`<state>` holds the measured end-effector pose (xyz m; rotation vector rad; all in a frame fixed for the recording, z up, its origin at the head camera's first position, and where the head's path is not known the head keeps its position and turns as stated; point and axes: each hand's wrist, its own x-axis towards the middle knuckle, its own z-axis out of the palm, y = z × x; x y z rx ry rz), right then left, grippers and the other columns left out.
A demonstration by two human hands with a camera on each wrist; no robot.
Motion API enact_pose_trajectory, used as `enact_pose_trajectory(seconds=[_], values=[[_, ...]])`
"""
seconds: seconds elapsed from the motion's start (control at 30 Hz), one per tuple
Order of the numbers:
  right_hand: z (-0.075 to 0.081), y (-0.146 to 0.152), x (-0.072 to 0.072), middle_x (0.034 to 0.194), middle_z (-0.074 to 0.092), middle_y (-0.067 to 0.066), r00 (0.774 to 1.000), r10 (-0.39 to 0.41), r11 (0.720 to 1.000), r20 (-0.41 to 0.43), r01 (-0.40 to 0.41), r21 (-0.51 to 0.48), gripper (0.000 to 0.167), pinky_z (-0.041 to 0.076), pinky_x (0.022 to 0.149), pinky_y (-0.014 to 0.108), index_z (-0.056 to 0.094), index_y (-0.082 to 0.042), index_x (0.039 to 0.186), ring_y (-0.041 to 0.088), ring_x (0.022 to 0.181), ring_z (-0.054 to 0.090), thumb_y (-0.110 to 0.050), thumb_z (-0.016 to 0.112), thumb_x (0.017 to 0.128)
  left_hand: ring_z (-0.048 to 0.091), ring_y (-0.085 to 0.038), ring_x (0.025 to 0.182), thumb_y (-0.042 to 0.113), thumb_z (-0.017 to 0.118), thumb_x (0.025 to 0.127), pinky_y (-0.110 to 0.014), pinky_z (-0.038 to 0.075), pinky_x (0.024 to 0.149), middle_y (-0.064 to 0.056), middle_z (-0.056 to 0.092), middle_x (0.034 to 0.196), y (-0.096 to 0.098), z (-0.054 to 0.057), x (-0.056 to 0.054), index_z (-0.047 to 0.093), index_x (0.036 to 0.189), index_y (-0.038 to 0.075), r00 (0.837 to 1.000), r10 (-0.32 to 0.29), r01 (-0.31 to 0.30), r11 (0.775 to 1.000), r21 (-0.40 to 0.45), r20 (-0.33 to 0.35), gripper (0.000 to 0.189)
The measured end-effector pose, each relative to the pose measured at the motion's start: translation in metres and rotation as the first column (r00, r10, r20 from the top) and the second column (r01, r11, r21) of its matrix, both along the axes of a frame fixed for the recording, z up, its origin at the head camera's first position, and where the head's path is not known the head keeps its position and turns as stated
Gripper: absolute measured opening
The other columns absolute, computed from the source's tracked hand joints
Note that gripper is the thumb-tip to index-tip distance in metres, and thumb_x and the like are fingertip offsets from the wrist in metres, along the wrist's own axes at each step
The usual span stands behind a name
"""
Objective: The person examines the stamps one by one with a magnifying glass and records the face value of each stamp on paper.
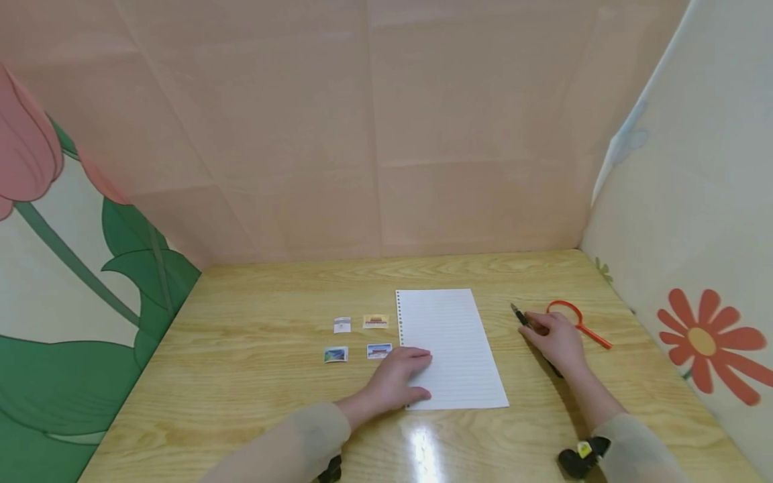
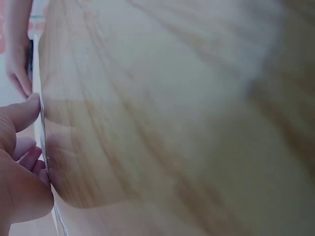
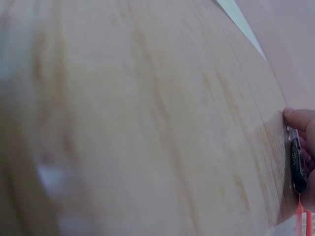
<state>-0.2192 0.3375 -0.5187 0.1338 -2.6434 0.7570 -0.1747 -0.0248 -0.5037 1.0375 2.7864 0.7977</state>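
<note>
A lined sheet of loose-leaf paper point(image 1: 449, 335) with punched holes lies on the wooden table. My left hand point(image 1: 395, 379) rests on its lower left part, fingers and thumb extended. To the right of the sheet, my right hand point(image 1: 557, 341) pinches a slim black tool point(image 1: 518, 314) with a pale pointed tip, low over the table. In the right wrist view the rounded end of the black tool point(image 3: 297, 164) shows beside the fingers; the palm hides part of it. A red magnifying glass point(image 1: 594, 335) lies just beyond the right hand, its ring partly behind the fingers.
Several small stamp-like pictures lie left of the sheet: a pale one point(image 1: 342, 325), a yellow one point(image 1: 376, 321), a green-blue one point(image 1: 335, 355) and a blue one point(image 1: 378, 351) near the left hand. A pinkish backdrop point(image 1: 374, 134) stands behind, with flowered sheets at both sides.
</note>
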Motion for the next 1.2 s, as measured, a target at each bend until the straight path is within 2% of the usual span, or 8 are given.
enact_pose_trajectory(seconds=[0.2,0.43,0.7,0.9,1.07,1.2], values=[[0.002,-0.001,0.000,0.080,0.061,0.008,1.000,-0.005,1.000,-0.013,0.005,-0.008,0.031,0.042,0.063,0.038,0.073,0.003,0.107,0.026,0.076,0.055,-0.014,0.080,0.083,0.047,-0.021,0.130,0.027,0.081,0.084,-0.031,0.034,0.111,-0.004,0.056,0.140,0.000,0.003,0.000,0.062,0.133,0.004,1.000,-0.008,0.008,1.000,0.007,0.002,0.057],[0.002,-0.004,0.000,0.079,0.060,0.009,0.999,-0.043,0.999,-0.019,0.043,-0.019,0.027,0.040,0.061,0.038,0.073,0.003,0.105,0.027,0.074,0.055,-0.011,0.078,0.083,0.047,-0.020,0.130,0.027,0.081,0.083,-0.031,0.034,0.111,-0.002,0.056,0.140,0.001,0.000,-0.001,0.062,0.133,0.004,1.000,-0.001,0.001,1.000,0.013,0.005,0.057],[-0.001,-0.003,0.000,0.081,0.066,0.011,0.998,-0.067,0.996,-0.017,0.065,-0.068,0.024,0.045,0.064,0.039,0.074,0.002,0.104,0.027,0.075,0.059,-0.009,0.076,0.083,0.047,-0.020,0.130,0.027,0.081,0.083,-0.031,0.033,0.111,-0.002,0.057,0.139,0.000,0.000,-0.002,0.063,0.132,0.004,1.000,-0.001,0.001,1.000,0.014,0.009,0.058],[0.000,-0.005,0.000,0.083,0.068,0.008,0.997,-0.065,0.991,0.038,0.068,-0.113,0.024,0.045,0.063,0.029,0.074,0.000,0.106,0.019,0.074,0.059,-0.012,0.075,0.086,0.047,-0.020,0.130,0.027,0.082,0.083,-0.031,0.033,0.111,-0.002,0.057,0.139,0.000,0.003,-0.001,0.063,0.132,0.004,1.000,-0.001,0.001,1.000,0.013,0.020,0.058],[0.002,-0.012,0.002,0.084,0.069,0.007,0.997,-0.032,0.986,0.069,0.042,-0.159,0.025,0.045,0.061,0.020,0.073,-0.002,0.109,0.013,0.073,0.059,-0.012,0.075,0.087,0.047,-0.019,0.130,0.026,0.082,0.082,-0.031,0.033,0.111,-0.001,0.057,0.139,0.000,0.003,0.000,0.063,0.132,0.004,1.000,0.004,-0.005,1.000,0.010,0.030,0.058],[0.006,-0.021,0.004,0.086,0.070,0.009,0.997,-0.001,0.981,0.074,0.015,-0.191,0.028,0.046,0.062,0.017,0.071,-0.002,0.113,0.010,0.074,0.060,-0.012,0.075,0.087,0.047,-0.019,0.130,0.027,0.082,0.082,-0.031,0.033,0.111,-0.001,0.057,0.139,0.000,0.002,-0.001,0.063,0.132,0.005,1.000,0.006,-0.006,1.000,0.007,0.024,0.058]])
